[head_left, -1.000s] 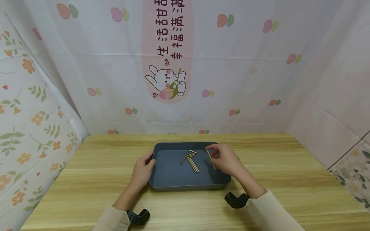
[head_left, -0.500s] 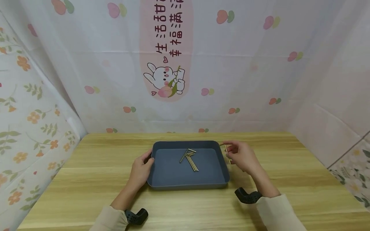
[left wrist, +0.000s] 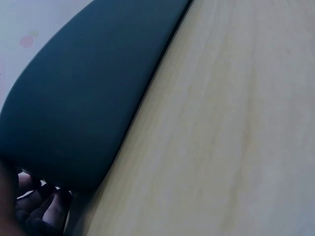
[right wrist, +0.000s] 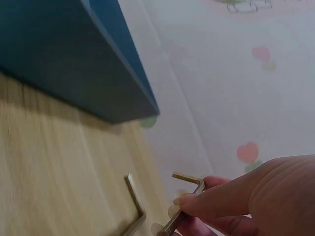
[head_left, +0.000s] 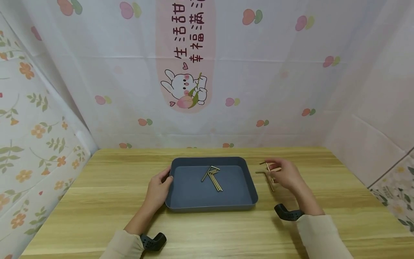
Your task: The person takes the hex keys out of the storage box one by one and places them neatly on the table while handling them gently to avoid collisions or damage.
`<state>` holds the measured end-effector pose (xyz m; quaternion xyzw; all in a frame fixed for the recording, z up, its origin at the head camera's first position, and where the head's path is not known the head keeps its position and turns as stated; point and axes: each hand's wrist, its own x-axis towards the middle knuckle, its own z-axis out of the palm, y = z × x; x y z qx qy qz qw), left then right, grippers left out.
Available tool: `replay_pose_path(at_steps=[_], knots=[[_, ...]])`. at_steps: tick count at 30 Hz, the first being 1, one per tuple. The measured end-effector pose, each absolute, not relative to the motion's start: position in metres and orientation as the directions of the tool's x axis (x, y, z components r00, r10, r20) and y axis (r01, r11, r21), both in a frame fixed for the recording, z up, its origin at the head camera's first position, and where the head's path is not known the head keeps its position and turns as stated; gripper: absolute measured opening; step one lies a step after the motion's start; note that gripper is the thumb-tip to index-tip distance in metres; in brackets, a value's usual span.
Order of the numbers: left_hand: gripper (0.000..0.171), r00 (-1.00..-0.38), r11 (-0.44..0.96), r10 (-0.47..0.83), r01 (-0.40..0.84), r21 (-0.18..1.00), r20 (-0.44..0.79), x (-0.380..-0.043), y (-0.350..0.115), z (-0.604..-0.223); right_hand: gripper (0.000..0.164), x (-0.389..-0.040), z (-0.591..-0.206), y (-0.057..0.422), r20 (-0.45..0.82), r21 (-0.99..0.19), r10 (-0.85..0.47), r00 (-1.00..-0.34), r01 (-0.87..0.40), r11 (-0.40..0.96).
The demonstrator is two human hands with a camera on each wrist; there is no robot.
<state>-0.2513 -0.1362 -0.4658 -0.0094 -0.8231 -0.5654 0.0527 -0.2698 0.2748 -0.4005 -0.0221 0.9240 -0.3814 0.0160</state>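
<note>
My right hand [head_left: 286, 174] pinches a brass-coloured L-shaped hex key [right wrist: 188, 178] between thumb and fingers, above the table to the right of the tray. Close beneath it, a second hex key [head_left: 270, 183] lies on the wood, its bend partly behind the held one in the head view. My left hand [head_left: 157, 190] holds the left side of a dark blue-grey tray [head_left: 187, 194], thumb at the rim and fingers outside the wall. Inside the tray, several hex keys [head_left: 215, 181] lie bunched side by side, with another hex key [head_left: 205, 174] angled against their short ends.
The wooden table [head_left: 207, 233] runs back to a white patterned curtain [head_left: 275, 82]. A flowered cloth [head_left: 42, 151] hangs along the left side. Each wrist wears a black device, the right device [head_left: 288, 213] low over the wood.
My right hand has carried the hex key out of the tray, rightward over the rim, to above the hex key on the table. My left hand keeps its hold on the tray.
</note>
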Motion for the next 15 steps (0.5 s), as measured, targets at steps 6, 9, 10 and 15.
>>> replay_pose_path(at_steps=[6,9,10,15], knots=[[0.049,-0.995,0.355,-0.053,0.063,0.933,0.087,-0.251,-0.138,-0.466,0.049,-0.274,-0.408,0.282,-0.053,-0.695,-0.023,-0.998,0.02,0.719],[0.049,-0.994,0.358,-0.058,0.062,0.932,0.088,-0.251,-0.138,-0.466,0.049,-0.276,-0.413,0.284,-0.078,-0.693,-0.013,-0.997,0.045,0.72],[0.049,-0.994,0.357,-0.057,0.063,0.932,0.089,-0.251,-0.138,-0.466,0.049,-0.277,-0.415,0.285,-0.083,-0.691,-0.011,-0.997,0.049,0.721],[0.049,-0.995,0.352,-0.049,0.068,0.933,0.091,-0.252,-0.136,-0.465,0.048,-0.276,-0.418,0.288,-0.101,-0.698,0.015,-0.995,0.082,0.712]])
